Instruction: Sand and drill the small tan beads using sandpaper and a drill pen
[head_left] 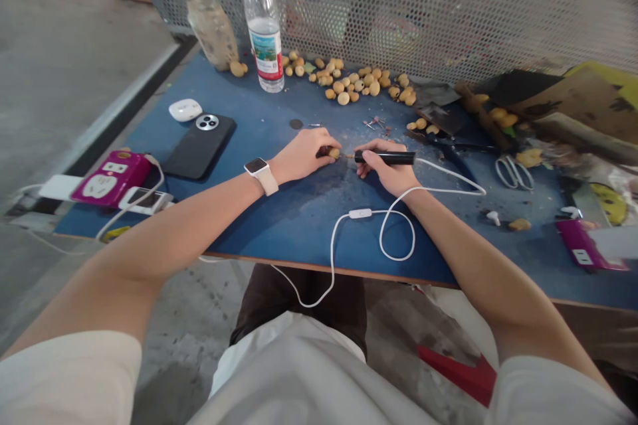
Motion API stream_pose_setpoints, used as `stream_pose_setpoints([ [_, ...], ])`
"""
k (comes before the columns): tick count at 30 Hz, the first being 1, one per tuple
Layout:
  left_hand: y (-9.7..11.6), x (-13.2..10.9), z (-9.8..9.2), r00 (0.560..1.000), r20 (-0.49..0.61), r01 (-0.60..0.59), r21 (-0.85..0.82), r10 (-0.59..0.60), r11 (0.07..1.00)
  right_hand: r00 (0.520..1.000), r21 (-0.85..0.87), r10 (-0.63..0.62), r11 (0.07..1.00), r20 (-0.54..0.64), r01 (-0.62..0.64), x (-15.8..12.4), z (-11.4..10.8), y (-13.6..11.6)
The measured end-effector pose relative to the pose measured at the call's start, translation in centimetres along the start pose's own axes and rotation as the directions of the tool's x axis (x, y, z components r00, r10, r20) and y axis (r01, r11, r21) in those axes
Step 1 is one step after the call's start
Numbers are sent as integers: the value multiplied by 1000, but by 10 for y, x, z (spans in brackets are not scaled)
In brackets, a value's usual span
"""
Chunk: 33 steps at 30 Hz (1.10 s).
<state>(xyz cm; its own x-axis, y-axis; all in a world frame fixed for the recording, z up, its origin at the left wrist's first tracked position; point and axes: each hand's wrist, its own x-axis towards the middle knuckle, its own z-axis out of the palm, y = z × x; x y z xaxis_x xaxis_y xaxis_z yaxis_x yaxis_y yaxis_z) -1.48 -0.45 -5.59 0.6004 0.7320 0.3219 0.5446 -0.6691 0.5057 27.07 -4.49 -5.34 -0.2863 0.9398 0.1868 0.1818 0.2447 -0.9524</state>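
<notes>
My left hand [305, 154] rests on the blue table [299, 212], fingers pinched round a small yellowish nut [333, 153]. My right hand [386, 166] grips a black pen-shaped power tool [386, 158], and the tool's thin tip touches the nut. A white cable [393, 212] with an inline switch runs from the tool across the table and off its front edge. A watch with a pale strap sits on my left wrist.
Several loose nuts [349, 83] lie at the back by a water bottle [263, 23] and a jar [213, 32]. A black phone [199, 145], white earbud case [185, 109] and pink power strip [110, 178] sit left. Scissors [511, 171], tools and scraps crowd the right.
</notes>
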Motion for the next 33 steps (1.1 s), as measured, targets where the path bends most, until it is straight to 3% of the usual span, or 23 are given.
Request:
stream_pose_setpoints([
  [21,3,0,-1,1000,7,-15,1,15,1000,1000,11,-14,1000,11,14,1,-1,5],
  [33,1,0,-4,989,109,-109,90,99,990,1000,14,-18,1000,16,17,1,-1,5],
])
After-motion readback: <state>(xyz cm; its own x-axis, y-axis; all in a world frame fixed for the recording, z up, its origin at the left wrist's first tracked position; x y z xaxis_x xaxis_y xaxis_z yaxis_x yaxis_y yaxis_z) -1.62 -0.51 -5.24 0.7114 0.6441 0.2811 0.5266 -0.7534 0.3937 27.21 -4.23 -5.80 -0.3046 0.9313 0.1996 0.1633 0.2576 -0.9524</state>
